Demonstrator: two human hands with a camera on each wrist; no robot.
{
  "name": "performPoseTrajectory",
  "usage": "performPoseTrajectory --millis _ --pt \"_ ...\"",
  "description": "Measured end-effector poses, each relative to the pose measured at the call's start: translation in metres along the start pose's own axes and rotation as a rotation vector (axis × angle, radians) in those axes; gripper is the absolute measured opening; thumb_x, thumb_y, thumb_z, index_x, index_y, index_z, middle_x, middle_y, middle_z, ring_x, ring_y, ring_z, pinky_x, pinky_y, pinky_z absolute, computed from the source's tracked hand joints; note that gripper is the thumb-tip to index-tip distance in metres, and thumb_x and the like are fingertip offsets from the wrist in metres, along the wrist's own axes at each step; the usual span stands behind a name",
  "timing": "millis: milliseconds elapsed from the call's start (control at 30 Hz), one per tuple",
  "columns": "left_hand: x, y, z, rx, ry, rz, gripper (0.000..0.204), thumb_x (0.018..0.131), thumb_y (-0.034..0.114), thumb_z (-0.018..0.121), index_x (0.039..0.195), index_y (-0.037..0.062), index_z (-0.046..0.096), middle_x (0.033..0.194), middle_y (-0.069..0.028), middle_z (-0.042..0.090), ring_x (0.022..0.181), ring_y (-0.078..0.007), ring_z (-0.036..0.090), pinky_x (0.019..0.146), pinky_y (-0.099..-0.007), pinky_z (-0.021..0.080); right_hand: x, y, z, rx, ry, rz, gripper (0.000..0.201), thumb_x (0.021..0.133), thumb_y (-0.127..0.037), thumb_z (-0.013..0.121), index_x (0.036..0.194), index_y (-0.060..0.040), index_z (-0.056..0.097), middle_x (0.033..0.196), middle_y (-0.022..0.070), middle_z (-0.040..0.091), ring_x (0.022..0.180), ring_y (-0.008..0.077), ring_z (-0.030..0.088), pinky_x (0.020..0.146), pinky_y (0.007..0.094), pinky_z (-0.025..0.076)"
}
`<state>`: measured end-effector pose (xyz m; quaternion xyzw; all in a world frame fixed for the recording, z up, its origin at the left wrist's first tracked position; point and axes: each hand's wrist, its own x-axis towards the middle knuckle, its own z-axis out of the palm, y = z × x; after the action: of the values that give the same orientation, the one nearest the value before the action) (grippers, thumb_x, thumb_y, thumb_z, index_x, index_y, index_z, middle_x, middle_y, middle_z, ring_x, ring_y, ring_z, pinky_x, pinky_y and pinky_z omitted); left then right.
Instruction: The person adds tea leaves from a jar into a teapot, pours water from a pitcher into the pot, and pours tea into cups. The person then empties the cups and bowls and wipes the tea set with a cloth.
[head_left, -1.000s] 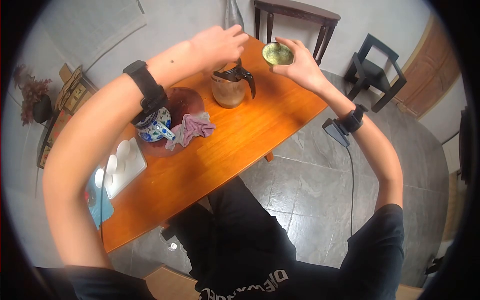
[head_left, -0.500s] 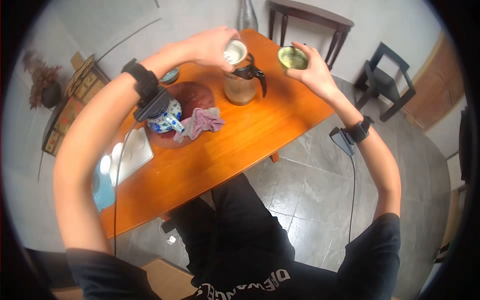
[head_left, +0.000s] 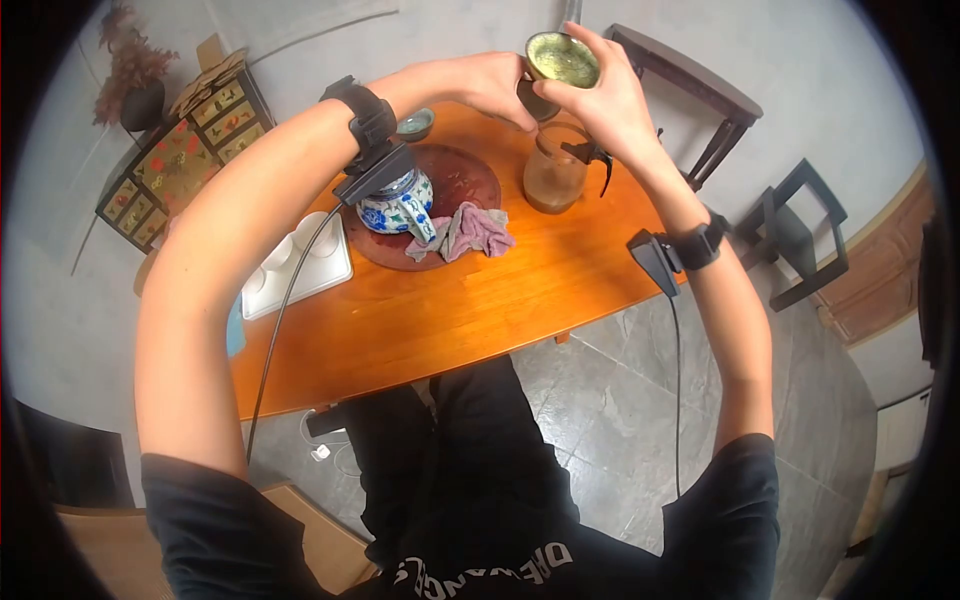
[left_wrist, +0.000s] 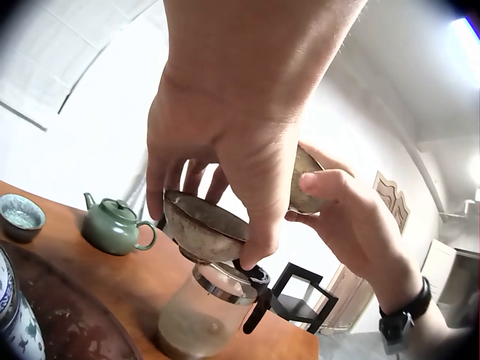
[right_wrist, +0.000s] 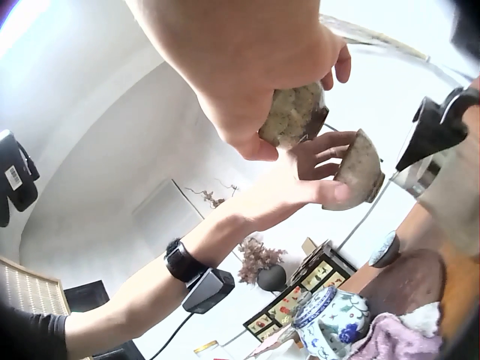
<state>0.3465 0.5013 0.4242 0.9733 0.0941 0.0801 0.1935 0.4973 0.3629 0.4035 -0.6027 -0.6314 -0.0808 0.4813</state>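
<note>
My left hand [head_left: 512, 98] grips a small brownish bowl-shaped strainer [left_wrist: 201, 231] by its rim, just above the glass pitcher [head_left: 552, 178] with a black handle. My right hand [head_left: 600, 95] holds a small green-glazed cup [head_left: 562, 57] upright, close beside the strainer and slightly higher. In the right wrist view the cup [right_wrist: 295, 116] sits in my fingers with the strainer [right_wrist: 358, 169] behind it. The pitcher [left_wrist: 199, 319] holds a little pale liquid and stands on the wooden table [head_left: 500, 300].
A blue-and-white teapot [head_left: 397, 205] and a pink cloth [head_left: 465, 230] lie on a round dark tray [head_left: 462, 175]. A white tray [head_left: 300, 265] of cups lies left. A green teapot [left_wrist: 112, 225] and small cup [head_left: 413, 123] stand behind. Chairs [head_left: 800, 240] stand right.
My left hand has lifted the strainer off the pitcher's top and brought it up beside the cup. My right hand has raised the cup and moved it left over the pitcher.
</note>
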Motion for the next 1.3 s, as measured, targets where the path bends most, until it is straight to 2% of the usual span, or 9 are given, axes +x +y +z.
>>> performPoseTrajectory --millis 67,133,267,433,533,600,800,1233,1300 --pt "-0.007 -0.005 -0.001 -0.025 0.03 0.024 0.067 0.071 0.029 0.085 0.125 -0.0044 0.065 0.116 -0.0166 0.072 0.106 -0.0251 0.068 0.098 -0.0361 0.052 0.008 -0.004 0.013 0.036 0.002 0.028 0.087 0.071 -0.034 0.082 0.145 0.0024 0.054 0.139 0.0279 0.053 0.13 0.0388 0.056 0.11 0.044 0.048" --pt "-0.01 -0.017 -0.005 0.019 -0.067 -0.067 0.067 0.071 0.028 0.086 0.126 -0.0048 0.064 0.115 -0.0157 0.073 0.105 -0.0252 0.068 0.096 -0.0354 0.053 0.02 -0.004 0.029 0.103 0.02 0.064 0.088 0.071 -0.036 0.084 0.145 0.0017 0.054 0.138 0.0286 0.054 0.128 0.0398 0.058 0.108 0.0434 0.049" --pt "-0.05 -0.051 -0.02 0.03 0.0 -0.041 0.068 0.07 0.029 0.087 0.124 -0.0053 0.064 0.111 -0.0163 0.074 0.103 -0.0262 0.069 0.094 -0.036 0.053 0.046 -0.005 0.075 0.188 -0.037 0.046 0.094 0.069 -0.037 0.085 0.146 0.0042 0.051 0.135 0.0307 0.058 0.127 0.0397 0.06 0.108 0.0425 0.049" --pt "-0.122 -0.12 -0.04 0.215 0.004 -0.383 0.075 0.066 0.033 0.09 0.124 -0.0057 0.064 0.109 -0.0209 0.073 0.1 -0.0288 0.071 0.091 -0.0373 0.055 0.075 -0.022 0.156 0.212 -0.197 0.009 0.101 0.067 -0.038 0.084 0.147 0.0089 0.046 0.131 0.0322 0.063 0.121 0.0398 0.064 0.104 0.0409 0.052" --pt "-0.169 -0.158 -0.034 0.19 0.02 -0.53 0.076 0.065 0.033 0.091 0.124 -0.0059 0.064 0.11 -0.021 0.073 0.102 -0.0297 0.071 0.092 -0.0373 0.055 0.099 -0.02 0.216 0.159 -0.409 -0.073 0.1 0.067 -0.038 0.085 0.147 0.0089 0.047 0.13 0.0325 0.063 0.119 0.0414 0.065 0.103 0.0416 0.053" --pt "-0.194 -0.176 -0.03 0.166 0.013 -0.592 0.076 0.065 0.033 0.09 0.124 -0.0059 0.064 0.11 -0.021 0.073 0.102 -0.03 0.071 0.092 -0.0374 0.055 0.105 -0.028 0.245 0.042 -0.742 -0.18 0.102 0.069 -0.03 0.086 0.152 0.0047 0.039 0.133 0.0305 0.062 0.122 0.0367 0.063 0.104 0.0387 0.051" --pt "-0.241 -0.207 -0.016 0.142 0.022 -0.699 0.077 0.064 0.035 0.089 0.125 -0.0051 0.064 0.117 -0.0225 0.071 0.109 -0.0342 0.069 0.096 -0.0387 0.054 0.099 -0.039 0.308 -0.09 -1.065 -0.339 0.105 0.07 -0.031 0.087 0.154 0.0048 0.035 0.132 0.03 0.062 0.124 0.0387 0.061 0.106 0.0403 0.049" --pt "-0.25 -0.22 0.004 0.209 0.034 -0.71 0.087 0.065 0.04 0.091 0.132 -0.0049 0.059 0.13 -0.0245 0.063 0.124 -0.0362 0.06 0.105 -0.0408 0.049 0.101 -0.027 0.336 -0.158 -1.236 -0.391 0.093 0.074 -0.03 0.087 0.15 0.0 0.043 0.134 0.0241 0.063 0.125 0.0348 0.061 0.106 0.0394 0.049" --pt "-0.252 -0.222 0.007 0.187 0.024 -0.722 0.089 0.065 0.041 0.091 0.134 -0.0049 0.057 0.133 -0.0252 0.061 0.126 -0.0368 0.059 0.107 -0.0412 0.047 0.1 -0.029 0.334 -0.198 -1.278 -0.357 0.103 0.07 -0.041 0.09 0.15 0.0009 0.043 0.136 0.0258 0.063 0.129 0.0363 0.059 0.108 0.0397 0.048"
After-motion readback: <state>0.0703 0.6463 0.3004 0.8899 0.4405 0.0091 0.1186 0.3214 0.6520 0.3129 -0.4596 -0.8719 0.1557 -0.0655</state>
